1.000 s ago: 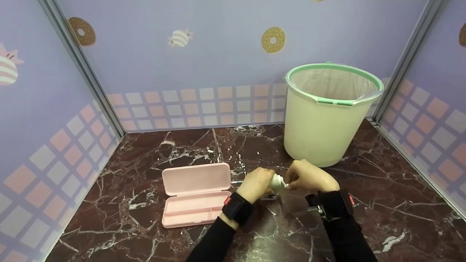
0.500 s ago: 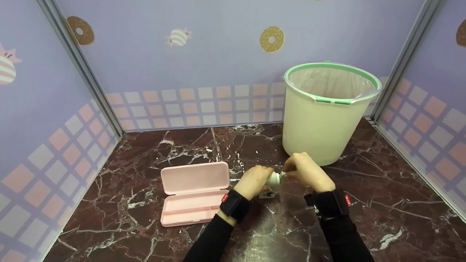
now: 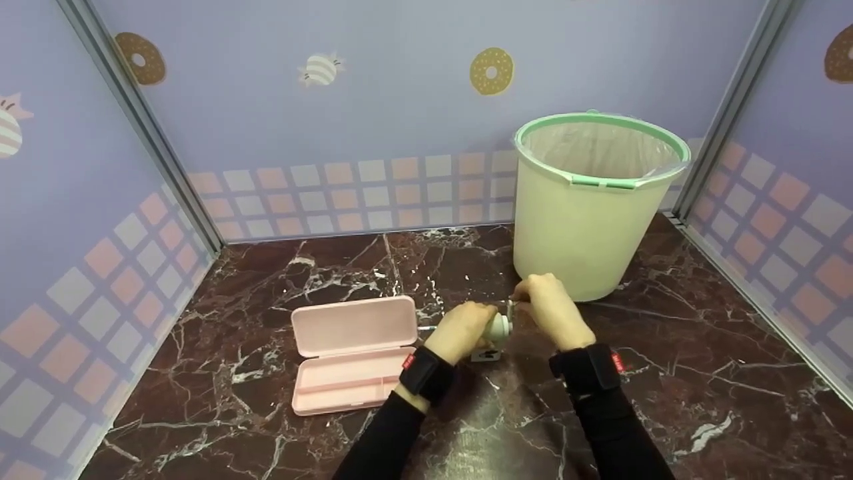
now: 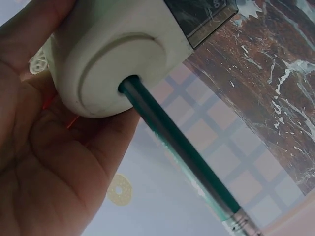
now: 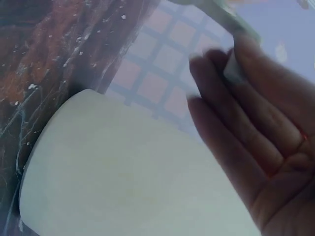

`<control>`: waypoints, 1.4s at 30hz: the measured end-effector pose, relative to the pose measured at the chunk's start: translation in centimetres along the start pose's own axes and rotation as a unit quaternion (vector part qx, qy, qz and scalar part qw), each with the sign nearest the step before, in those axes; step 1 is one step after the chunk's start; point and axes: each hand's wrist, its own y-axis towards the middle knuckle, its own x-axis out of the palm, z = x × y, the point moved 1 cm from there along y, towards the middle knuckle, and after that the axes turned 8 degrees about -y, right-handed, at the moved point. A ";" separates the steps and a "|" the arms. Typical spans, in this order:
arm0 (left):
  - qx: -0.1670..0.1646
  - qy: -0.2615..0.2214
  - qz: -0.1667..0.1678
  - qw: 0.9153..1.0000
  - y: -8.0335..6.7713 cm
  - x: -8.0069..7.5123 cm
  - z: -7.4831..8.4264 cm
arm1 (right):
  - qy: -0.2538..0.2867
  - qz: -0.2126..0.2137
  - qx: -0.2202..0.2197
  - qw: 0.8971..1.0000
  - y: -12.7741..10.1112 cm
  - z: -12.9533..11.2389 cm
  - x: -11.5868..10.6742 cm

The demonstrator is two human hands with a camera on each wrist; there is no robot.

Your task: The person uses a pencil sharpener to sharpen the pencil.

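My left hand [image 3: 460, 330] holds a white crank pencil sharpener [image 3: 497, 328] on the tabletop. In the left wrist view a green striped pencil [image 4: 177, 147] sticks out of the round hole in the sharpener's end; its tip is hidden inside. A dark see-through window [image 4: 206, 19] shows on the sharpener's side. At the opposite end, my right hand [image 3: 548, 310] pinches the knob [image 5: 234, 71] of the crank arm [image 5: 226, 17] between thumb and fingers. The crank arm points upward in the head view.
An open pink pencil case [image 3: 356, 327] lies left of my left hand. Behind my right hand stands a pale green bin [image 3: 586, 227] with a clear liner. Small white specks dot the marbled tabletop [image 3: 266, 340]. Patterned panels [image 3: 400, 120] enclose the back and sides.
My right hand has risen slightly and shifted left, turning the crank until its arm points up. The left hand keeps its hold on the sharpener. The head view has shifted a little.
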 end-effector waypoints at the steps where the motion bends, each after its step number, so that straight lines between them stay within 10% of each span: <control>1: -0.001 0.002 0.000 1.000 0.0 0.0 0.0 | -0.007 0.007 0.007 1.000 0.1 -0.1 0.4; 15: 0.004 0.028 -0.015 0.999 0.0 -0.1 0.0 | -0.044 -0.046 0.010 0.998 0.4 1.7 5.3; 23: 0.025 0.021 0.001 0.999 -0.3 -0.1 -0.2 | -0.044 -0.137 -0.025 0.989 -0.3 1.4 4.8; 32: 0.001 0.015 -0.008 1.000 -0.4 0.0 0.1 | 0.022 -0.284 0.039 0.958 -0.7 1.1 3.4; 42: -0.029 0.005 0.005 1.000 -0.3 0.1 0.2 | 0.049 -0.303 0.007 0.952 -1.3 0.6 1.6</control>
